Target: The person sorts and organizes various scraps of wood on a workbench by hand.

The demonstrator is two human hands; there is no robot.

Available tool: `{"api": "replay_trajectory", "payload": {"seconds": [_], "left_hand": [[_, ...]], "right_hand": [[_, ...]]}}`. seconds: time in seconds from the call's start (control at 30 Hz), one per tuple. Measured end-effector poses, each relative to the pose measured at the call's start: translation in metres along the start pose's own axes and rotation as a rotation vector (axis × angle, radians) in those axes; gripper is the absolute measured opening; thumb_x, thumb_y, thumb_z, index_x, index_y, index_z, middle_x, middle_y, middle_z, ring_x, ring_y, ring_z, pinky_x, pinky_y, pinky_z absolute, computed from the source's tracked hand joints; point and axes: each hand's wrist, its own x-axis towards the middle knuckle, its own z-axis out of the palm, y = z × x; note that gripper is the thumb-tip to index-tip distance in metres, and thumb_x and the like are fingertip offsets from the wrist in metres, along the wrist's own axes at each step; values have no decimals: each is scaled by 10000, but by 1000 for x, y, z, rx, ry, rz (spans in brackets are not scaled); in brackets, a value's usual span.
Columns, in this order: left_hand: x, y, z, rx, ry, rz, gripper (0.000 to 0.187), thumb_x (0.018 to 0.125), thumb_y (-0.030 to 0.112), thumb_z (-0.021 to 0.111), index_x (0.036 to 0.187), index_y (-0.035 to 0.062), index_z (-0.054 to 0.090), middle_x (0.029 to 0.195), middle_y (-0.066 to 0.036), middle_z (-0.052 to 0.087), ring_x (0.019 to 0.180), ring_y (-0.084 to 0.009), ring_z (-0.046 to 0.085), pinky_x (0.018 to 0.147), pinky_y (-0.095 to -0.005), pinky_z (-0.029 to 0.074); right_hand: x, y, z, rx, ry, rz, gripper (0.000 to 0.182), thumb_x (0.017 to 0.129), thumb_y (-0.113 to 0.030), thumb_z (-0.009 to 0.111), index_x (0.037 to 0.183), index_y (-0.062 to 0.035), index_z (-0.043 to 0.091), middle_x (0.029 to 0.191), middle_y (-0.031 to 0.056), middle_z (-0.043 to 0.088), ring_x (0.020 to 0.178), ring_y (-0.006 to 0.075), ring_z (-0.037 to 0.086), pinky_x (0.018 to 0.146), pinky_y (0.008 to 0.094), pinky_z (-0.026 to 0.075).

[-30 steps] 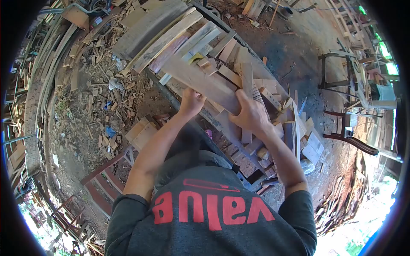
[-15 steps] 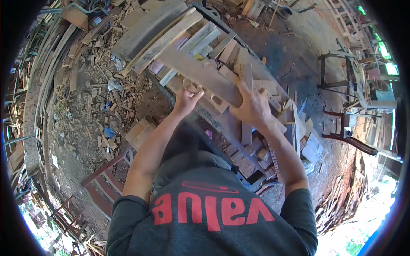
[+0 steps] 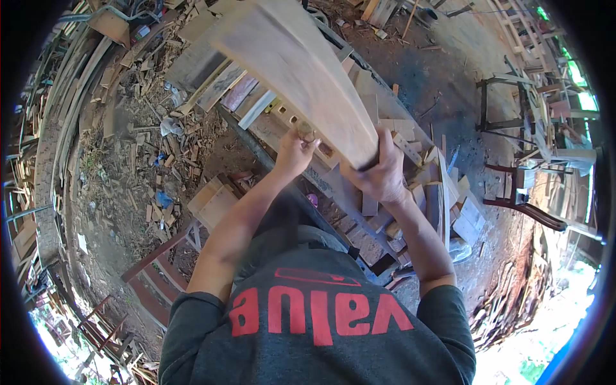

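A wide, slightly curved wooden board (image 3: 305,74) slants up and away over the workbench. My right hand (image 3: 380,172) is closed around its near end, thumb on the upper side. Beside the board's left edge, my left hand (image 3: 296,154) closes its fingers on a small round tan object (image 3: 307,132), partly hidden by the fingers; I cannot tell its kind. Just past these fingers lies a wooden piece with square holes (image 3: 293,119) on the bench. Pale wood strips (image 3: 258,109) lie under and left of the raised board.
The workbench (image 3: 343,183) carries many wood offcuts, thick at its right end (image 3: 410,192). A slatted reddish-brown frame (image 3: 157,276) stands at lower left. Wood scraps and litter cover the ground on the left. A dark chair-like frame (image 3: 526,202) is at the right.
The board has been raised and tilted, its far end now nearer the camera and showing more of its broad face. My left hand has shifted slightly right with the round object.
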Motion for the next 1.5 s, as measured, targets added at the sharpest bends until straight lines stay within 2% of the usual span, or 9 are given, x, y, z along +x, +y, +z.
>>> {"api": "replay_trajectory", "payload": {"seconds": [0.1, 0.37, 0.47, 0.57, 0.8, 1.0, 1.1, 1.17, 1.5], "left_hand": [[0, -22, 12, -6, 48, 170, 300, 781, 34, 732, 1039, 28, 579, 889, -139, 669, 758, -285, 679, 643, -341, 522], [2, -23, 17, -98, 6, -108, 291, 768, 59, 728, 1015, 13, 579, 888, -169, 665, 808, -336, 670, 686, -392, 520], [-4, -44, 20, 11, -80, -65, 326, 781, 102, 753, 1034, 13, 567, 897, -162, 669, 818, -293, 681, 680, -353, 520], [-6, -55, 19, -377, -132, -442, 280, 800, 79, 750, 1011, 30, 571, 873, -105, 667, 835, -179, 672, 701, -298, 508], [-3, -5, 4, -586, -47, -398, 206, 824, -21, 702, 962, 51, 567, 871, -5, 616, 794, -60, 575, 705, -230, 472], [7, 7, -7, -382, -68, -137, 205, 834, 1, 695, 993, 58, 577, 866, -23, 614, 793, -95, 589, 684, -270, 490], [2, -18, 4, -413, -151, -206, 316, 863, 8, 685, 1155, -38, 572, 1076, -90, 665, 994, -128, 630, 866, -273, 502], [2, -15, 9, -431, -50, -130, 224, 827, 50, 713, 1004, 54, 575, 880, -79, 625, 793, -176, 625, 691, -310, 509], [7, 10, -6, -70, -170, -161, 228, 805, 49, 702, 1008, 51, 597, 882, -120, 639, 837, -276, 659, 696, -354, 527]], "right_hand": [[-11, 47, 11, -431, -425, 243, 561, 699, -255, 747, 1179, -80, 516, 837, 224, 665, 785, 402, 668, 703, 456, 531], [-8, 0, -3, 38, 138, -38, 490, 700, -261, 747, 1099, -87, 523, 800, 221, 658, 745, 394, 669, 653, 467, 522], [-18, 53, 2, -253, -169, 143, 492, 700, -292, 746, 1084, -83, 520, 796, 225, 659, 773, 390, 675, 657, 457, 527], [-3, 44, -8, -477, -418, 308, 499, 712, -269, 742, 1099, -38, 527, 824, 251, 655, 826, 425, 657, 707, 451, 524], [-2, -5, -13, -92, 21, 121, 528, 679, -195, 811, 1077, 13, 535, 802, 171, 665, 711, 253, 689, 650, 341, 535], [-18, 17, -4, -224, 6, 118, 588, 658, -217, 780, 1155, -41, 519, 789, 185, 658, 703, 331, 683, 651, 399, 542], [-21, 16, -4, -195, -33, 202, 575, 682, -204, 808, 1136, -8, 516, 863, 204, 679, 770, 285, 710, 692, 349, 547], [-23, 17, -4, -179, -29, 206, 570, 684, -205, 807, 1134, -8, 517, 866, 203, 680, 773, 282, 711, 691, 347, 546], [-36, 4, -1, 26, 151, 41, 562, 652, -146, 800, 1132, -51, 522, 820, 171, 663, 754, 332, 692, 680, 377, 548]]}}
